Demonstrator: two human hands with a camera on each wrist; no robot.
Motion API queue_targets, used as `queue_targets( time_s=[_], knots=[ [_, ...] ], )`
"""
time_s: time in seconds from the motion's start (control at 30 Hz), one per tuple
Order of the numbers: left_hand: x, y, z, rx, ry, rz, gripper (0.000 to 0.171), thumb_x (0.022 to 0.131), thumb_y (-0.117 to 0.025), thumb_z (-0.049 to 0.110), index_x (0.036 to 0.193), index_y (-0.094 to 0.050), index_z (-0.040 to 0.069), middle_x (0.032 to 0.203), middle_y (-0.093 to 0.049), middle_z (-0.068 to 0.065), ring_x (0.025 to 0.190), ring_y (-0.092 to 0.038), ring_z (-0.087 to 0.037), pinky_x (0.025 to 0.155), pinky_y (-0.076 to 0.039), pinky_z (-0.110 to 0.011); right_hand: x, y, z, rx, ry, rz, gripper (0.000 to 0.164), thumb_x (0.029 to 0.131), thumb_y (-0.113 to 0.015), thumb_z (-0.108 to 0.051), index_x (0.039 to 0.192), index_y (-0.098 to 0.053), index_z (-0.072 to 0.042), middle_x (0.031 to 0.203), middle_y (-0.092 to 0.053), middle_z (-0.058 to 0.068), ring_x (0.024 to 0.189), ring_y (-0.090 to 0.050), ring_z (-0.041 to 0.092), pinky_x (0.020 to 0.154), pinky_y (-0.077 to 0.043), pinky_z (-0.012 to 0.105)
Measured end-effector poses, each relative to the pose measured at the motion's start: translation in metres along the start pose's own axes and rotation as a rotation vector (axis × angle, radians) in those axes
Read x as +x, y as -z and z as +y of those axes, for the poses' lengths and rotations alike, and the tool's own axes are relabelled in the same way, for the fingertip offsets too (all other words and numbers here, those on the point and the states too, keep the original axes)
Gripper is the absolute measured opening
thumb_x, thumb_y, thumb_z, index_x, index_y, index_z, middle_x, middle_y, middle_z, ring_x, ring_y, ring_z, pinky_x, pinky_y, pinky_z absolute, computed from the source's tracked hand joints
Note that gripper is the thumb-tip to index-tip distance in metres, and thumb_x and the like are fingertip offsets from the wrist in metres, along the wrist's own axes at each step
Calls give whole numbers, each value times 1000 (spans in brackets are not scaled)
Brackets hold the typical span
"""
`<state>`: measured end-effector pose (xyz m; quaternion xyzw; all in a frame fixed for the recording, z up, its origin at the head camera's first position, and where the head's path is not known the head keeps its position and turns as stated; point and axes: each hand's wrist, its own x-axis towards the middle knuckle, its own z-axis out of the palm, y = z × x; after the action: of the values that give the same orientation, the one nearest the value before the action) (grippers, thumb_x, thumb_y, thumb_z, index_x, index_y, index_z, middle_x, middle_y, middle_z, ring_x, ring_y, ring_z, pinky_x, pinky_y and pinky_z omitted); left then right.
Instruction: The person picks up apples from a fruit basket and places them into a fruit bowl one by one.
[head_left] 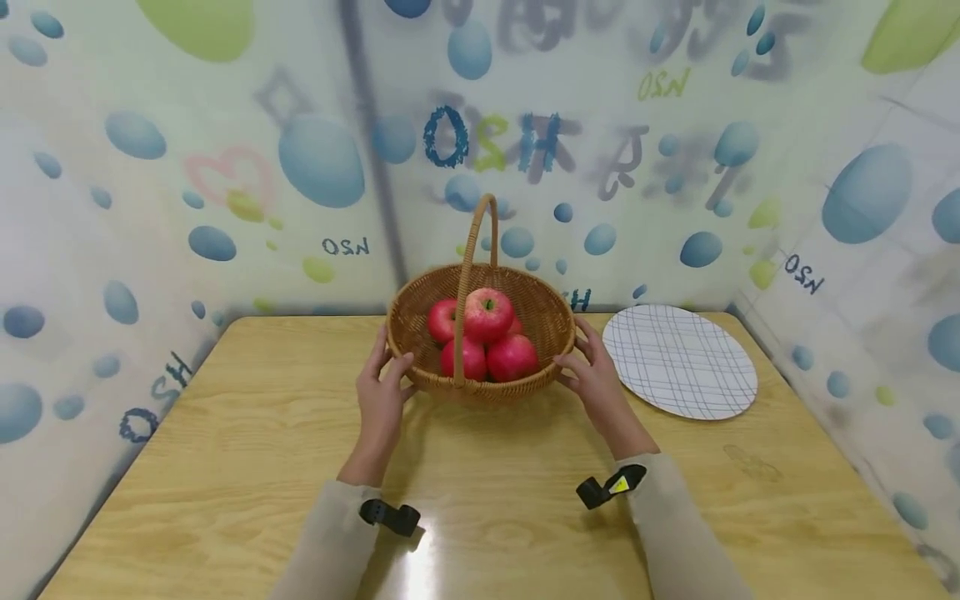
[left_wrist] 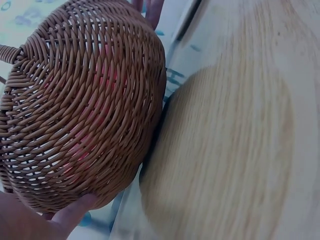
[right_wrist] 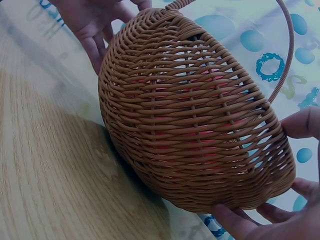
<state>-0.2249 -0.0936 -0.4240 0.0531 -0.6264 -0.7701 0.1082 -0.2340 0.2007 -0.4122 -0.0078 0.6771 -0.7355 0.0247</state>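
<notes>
A brown wicker basket [head_left: 549,329] with a tall arched handle [head_left: 463,292] is between both hands toward the back of the table. Several red apples [head_left: 487,317] are piled inside; in the wrist views they show only as red through the weave. My left hand [head_left: 381,404] grips the basket's left side, its thumb near the rim. On the opposite side my right hand [head_left: 603,392] holds the basket with fingers spread around the wall [right_wrist: 200,125]. A shadow lies under the basket; whether its base touches the table I cannot tell.
A white plate-like oval mat [head_left: 678,362] with a grid of lines lies at the back right of the wooden table [head_left: 247,467]. Behind the table hangs a patterned curtain or wall covering [head_left: 300,275], also along both sides. Each wrist wears a black strapped device [head_left: 390,517].
</notes>
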Motion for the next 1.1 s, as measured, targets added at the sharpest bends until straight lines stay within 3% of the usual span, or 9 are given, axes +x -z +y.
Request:
queue_targets(
  time_s=[0.17,0.43,0.7,0.93,1.1],
  knots=[
    [4,5,0,33,-13,-49,60,103,-54,19,159,-33,32,160,-35,-14,142,-45,-36,103,-48,-58,1,2,0,-14,-13,1,74,99,-51,-10,163,-17,-25,168,-18,14,152,-28,39,114,-41,56],
    [28,9,6,145,-51,-117,62,103,-52,19,160,-31,30,165,-32,-7,147,-39,-35,107,-46,-59,4,6,1,-46,-10,9,76,97,-51,-9,163,-17,-26,168,-20,13,151,-30,39,113,-42,57],
    [30,17,4,207,-90,-139,58,105,-46,18,161,-31,27,163,-32,-12,144,-40,-42,103,-47,-63,4,4,-2,-98,-8,-18,78,98,-53,-9,164,-14,-24,168,-19,15,150,-34,39,114,-42,55],
    [31,19,5,219,-82,-137,60,103,-49,14,159,-35,27,161,-35,-15,140,-46,-42,98,-51,-62,-1,8,-11,-235,42,9,81,98,-62,-20,164,-15,-25,168,-22,12,152,-32,37,120,-35,55],
    [32,21,5,222,-72,-142,59,103,-49,16,159,-35,27,161,-35,-15,140,-46,-44,98,-51,-60,-4,7,-18,-317,154,56,81,96,-68,-25,163,-21,-23,167,-27,9,153,-29,33,124,-30,54]
  ],
)
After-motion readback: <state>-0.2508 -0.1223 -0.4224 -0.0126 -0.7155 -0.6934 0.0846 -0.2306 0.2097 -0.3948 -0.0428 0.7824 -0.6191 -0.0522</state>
